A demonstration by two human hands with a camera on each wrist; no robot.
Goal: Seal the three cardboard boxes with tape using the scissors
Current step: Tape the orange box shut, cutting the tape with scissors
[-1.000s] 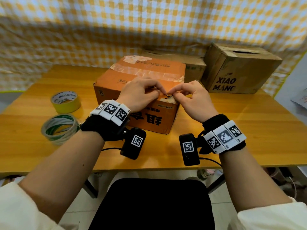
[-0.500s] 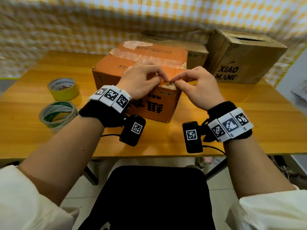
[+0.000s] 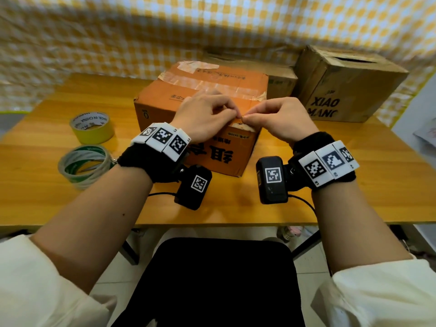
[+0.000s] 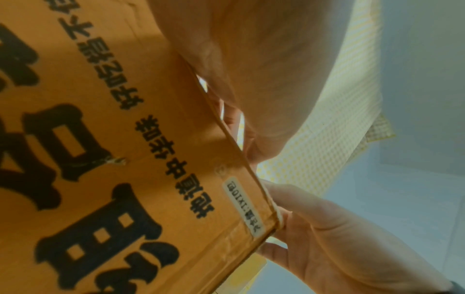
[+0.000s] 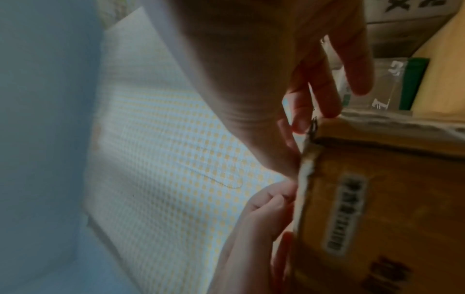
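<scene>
Wooden tabletop (image 3: 306,185) before a yellow checked curtain (image 3: 118,43). Orange box (image 3: 179,97) sits at centre, two brown boxes behind. Left hand (image 3: 203,116) and right hand (image 3: 280,119) meet at its near top edge, each grip closed, fingertips pinching the tape end (image 3: 240,118).

From the head we look forward and down over both forearms at the wooden table (image 3: 236,208), taking in the whole orange cardboard box with black characters (image 3: 207,90). Our left wrist view sits very close against that box's printed front face (image 4: 100,159), facing up along it. Our right wrist view looks up at the same top edge (image 5: 377,159), blurred. All three share that near upper edge.
</scene>
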